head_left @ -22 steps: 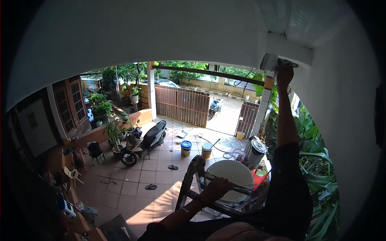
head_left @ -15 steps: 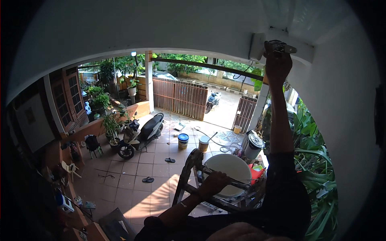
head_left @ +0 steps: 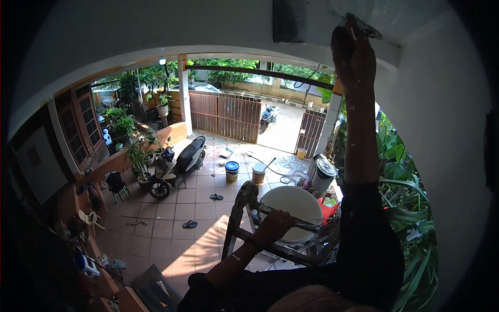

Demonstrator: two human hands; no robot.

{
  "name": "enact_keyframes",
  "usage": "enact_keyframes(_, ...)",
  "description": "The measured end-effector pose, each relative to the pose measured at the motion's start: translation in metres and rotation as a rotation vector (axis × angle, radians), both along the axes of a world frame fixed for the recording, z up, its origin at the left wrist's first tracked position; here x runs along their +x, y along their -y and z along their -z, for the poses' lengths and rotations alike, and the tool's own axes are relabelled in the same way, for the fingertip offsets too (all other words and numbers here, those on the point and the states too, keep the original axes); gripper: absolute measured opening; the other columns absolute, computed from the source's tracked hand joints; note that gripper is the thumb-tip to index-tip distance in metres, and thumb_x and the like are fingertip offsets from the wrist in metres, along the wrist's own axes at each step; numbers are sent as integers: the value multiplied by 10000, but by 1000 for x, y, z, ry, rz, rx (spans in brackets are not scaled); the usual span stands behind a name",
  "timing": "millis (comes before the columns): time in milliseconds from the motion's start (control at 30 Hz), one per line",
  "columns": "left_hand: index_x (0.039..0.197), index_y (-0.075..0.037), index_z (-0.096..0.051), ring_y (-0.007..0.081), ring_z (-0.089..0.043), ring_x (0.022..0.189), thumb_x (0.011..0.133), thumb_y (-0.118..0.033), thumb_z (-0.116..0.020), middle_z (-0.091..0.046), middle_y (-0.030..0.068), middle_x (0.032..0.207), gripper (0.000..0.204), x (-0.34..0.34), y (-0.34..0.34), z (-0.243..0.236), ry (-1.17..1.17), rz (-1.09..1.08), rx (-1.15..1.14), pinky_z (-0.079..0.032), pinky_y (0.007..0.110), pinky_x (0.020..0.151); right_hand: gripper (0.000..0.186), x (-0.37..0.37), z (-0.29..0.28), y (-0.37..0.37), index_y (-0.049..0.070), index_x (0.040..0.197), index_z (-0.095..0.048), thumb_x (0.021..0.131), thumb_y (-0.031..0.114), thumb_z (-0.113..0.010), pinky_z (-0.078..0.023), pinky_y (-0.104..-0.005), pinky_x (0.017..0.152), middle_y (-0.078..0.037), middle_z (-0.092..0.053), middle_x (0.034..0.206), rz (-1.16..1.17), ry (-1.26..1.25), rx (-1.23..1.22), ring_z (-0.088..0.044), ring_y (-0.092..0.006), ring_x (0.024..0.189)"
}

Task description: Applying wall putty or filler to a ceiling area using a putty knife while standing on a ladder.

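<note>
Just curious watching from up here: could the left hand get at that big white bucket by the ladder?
Probably yes. The left hand grips the ladder top right at the bucket rim, nothing visible between, though letting go looks risky.

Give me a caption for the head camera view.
Right hand presses a scraper to the ceiling; left hand grips the ladder.

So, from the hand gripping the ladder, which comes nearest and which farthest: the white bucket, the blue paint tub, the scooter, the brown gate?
Measured from the left hand in the head view:
1. White bucket, right beside the hand, just past the ladder top.
2. Blue paint tub, down on the tiled floor, ahead.
3. Scooter, parked farther left.
4. Brown gate, at the yard's far end.
</note>
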State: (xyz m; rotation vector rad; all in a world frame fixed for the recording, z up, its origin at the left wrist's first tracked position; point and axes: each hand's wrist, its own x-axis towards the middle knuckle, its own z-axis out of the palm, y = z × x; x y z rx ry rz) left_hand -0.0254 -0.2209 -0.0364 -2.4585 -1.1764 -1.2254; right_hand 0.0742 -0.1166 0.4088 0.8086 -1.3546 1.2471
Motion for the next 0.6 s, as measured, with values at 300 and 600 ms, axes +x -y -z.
enact_keyframes(300, 839, -100, -553, 259, -547, 782, 805, -123, -577, -535, 80, 775, 48, 2, 7, -3, 34, -6, -17, -424, 394, 709, 72, -20, 21, -86, 45, 900, -596, 894, 101, -551, -462, -252, 696, -30, -561, 708, -49, -32, -464, -531, -131, 683)
enact_keyframes(600, 844, -105, -555, 263, -545, 781, 807, -126, -572, -535, 78, 777, 45, 0, 5, -6, 30, 5, -8, -421, 392, 712, 108, 15, 39, -204, 31, 947, -606, 879, 112, -583, -493, -262, 673, -65, -609, 797, 36, 6, -412, -581, -148, 709)
